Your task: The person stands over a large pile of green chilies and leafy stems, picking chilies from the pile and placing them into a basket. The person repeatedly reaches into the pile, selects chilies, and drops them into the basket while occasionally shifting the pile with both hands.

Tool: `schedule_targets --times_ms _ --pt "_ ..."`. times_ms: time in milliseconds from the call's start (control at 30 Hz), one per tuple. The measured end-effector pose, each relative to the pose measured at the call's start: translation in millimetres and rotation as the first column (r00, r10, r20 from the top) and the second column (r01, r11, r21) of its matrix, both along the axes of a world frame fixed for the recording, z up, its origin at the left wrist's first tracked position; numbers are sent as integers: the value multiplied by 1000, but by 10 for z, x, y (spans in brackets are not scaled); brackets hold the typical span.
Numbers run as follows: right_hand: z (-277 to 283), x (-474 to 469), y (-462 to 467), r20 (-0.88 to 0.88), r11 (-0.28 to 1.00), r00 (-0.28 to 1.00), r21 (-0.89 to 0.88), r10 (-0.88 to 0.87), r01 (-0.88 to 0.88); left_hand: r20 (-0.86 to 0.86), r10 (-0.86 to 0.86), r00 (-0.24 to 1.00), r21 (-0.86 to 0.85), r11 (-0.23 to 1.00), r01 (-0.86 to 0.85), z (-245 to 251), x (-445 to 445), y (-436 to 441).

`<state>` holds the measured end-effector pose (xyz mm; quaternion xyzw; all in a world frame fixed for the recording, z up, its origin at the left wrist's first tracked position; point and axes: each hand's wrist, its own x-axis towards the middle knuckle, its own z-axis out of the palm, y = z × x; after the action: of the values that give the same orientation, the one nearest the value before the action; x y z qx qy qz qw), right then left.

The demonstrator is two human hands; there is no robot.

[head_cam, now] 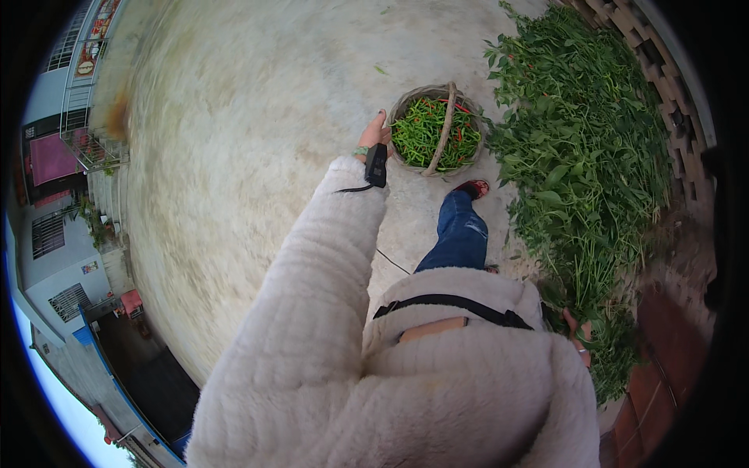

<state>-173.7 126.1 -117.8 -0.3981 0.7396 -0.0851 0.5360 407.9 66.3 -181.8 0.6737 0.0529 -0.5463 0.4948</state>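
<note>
My left hand (373, 133) reaches forward beside a woven basket (404, 100) with an arched handle (447, 128). Its fingers are spread and appear to hold nothing; whether they touch the rim, I cannot tell. Many slender green chili peppers (424, 131), with a few red ones among them, fill the basket. Low at my right side, my right hand (577, 336) is partly hidden by my sleeve and lies against leafy stems. Whether it grips any of them is unclear. A heap of uprooted or cut chili plants (579, 134) stretches along my right.
Pale concrete ground (251, 128) lies ahead and to the left. A stacked brick wall (661, 76) runs behind the plants. My foot in a red shoe (477, 187) is close to the basket. A thin dark cord (393, 261) hangs by my leg. Houses (64, 263) stand far left.
</note>
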Motion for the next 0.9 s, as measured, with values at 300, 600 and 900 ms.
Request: schedule_targets --times_ms 300,600,900 --pt "-342 -147 174 -499 602 596 -173 629 -780 208 -196 958 -432 861 270 1078 -959 -195" --pt "33 40 44 -502 735 858 -539 112 -411 637 -588 498 -533 131 836 2537 -2533 -248" --pt "696 -103 271 -644 727 765 -515 21 -453 905 -421 60 -178 -249 952 2743 -3464 -152"
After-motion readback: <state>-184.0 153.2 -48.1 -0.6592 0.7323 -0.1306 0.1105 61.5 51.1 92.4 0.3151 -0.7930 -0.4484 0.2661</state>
